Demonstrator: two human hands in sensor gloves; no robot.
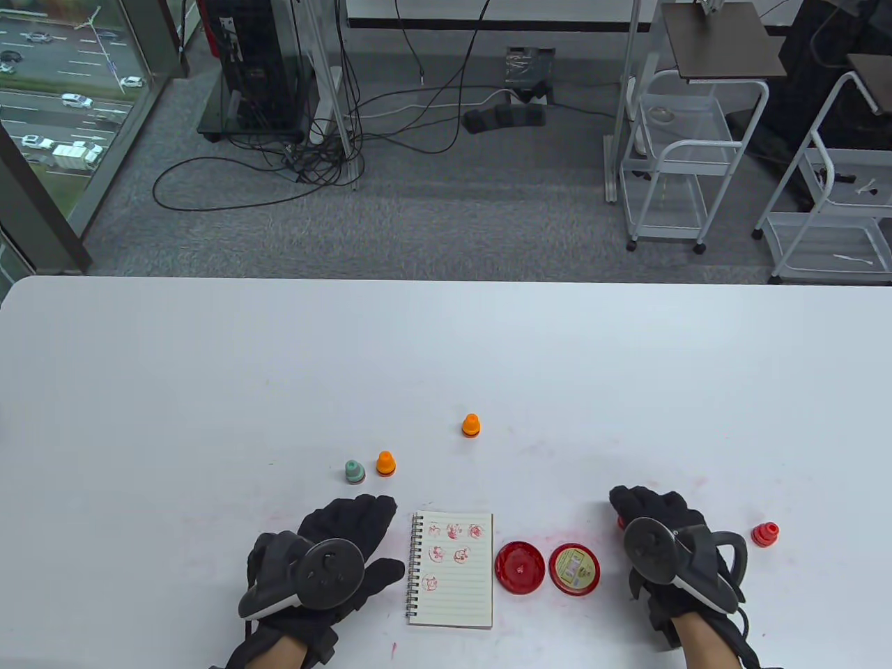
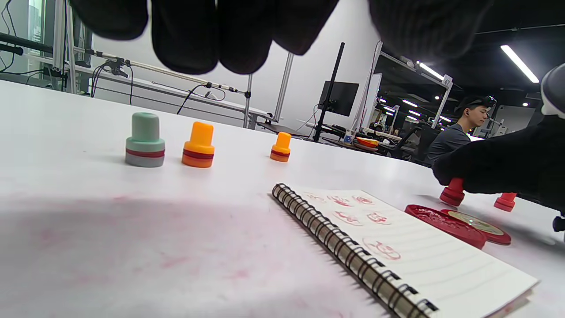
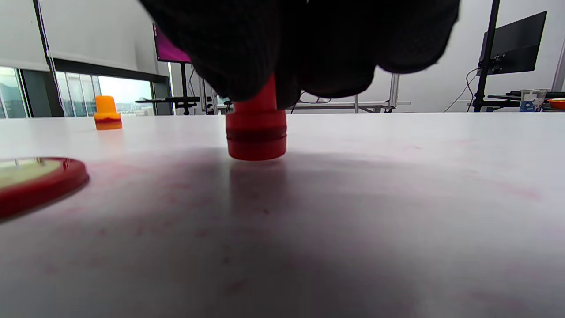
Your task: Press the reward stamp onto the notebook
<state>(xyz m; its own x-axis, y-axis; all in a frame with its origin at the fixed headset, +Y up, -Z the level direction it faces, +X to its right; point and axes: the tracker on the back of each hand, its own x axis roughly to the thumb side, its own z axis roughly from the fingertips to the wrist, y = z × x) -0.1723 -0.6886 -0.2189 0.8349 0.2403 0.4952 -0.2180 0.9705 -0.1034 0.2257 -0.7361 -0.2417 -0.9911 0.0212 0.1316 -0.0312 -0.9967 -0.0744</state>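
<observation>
A small spiral notebook (image 1: pixel 453 568) lies open near the table's front edge, with several red stamp prints on its page; it also shows in the left wrist view (image 2: pixel 397 247). My right hand (image 1: pixel 631 512) is to the right of the ink pad and grips the handle of a red stamp (image 3: pixel 256 132), which stands on the table (image 2: pixel 452 193). My left hand (image 1: pixel 380 536) lies flat and open on the table just left of the notebook, holding nothing.
An open red ink pad (image 1: pixel 520 566) and its lid (image 1: pixel 574 569) lie right of the notebook. A second red stamp (image 1: pixel 764 534) stands at the right. Two orange stamps (image 1: pixel 471 425) (image 1: pixel 385 463) and a green stamp (image 1: pixel 355 472) stand behind the notebook.
</observation>
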